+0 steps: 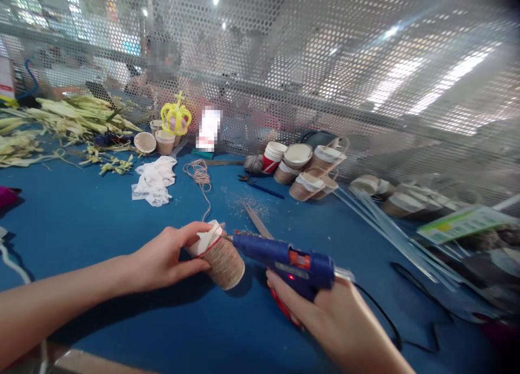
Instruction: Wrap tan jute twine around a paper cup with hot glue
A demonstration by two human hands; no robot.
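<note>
My left hand (174,255) grips a paper cup (225,260) wound with brown twine, tilted on its side with its white rim toward my fingers. A red line runs round the cup near that rim. My right hand (312,303) is wrapped round the handle of a blue glue gun (284,257), which has a red light and a clear glue stick at its back. The gun's nozzle is at the twine by the cup's rim; whether they touch is unclear. From the cup, loose twine (199,176) runs back to a small heap.
Scissors (258,220) lie behind the glue gun. Twine-wrapped cups (306,184) stand at the back, near clear glue sticks (390,238). White cloth (154,179), a yellow crown (176,116) and dried husks (73,119) are at left. A black cable (418,287) lies at right.
</note>
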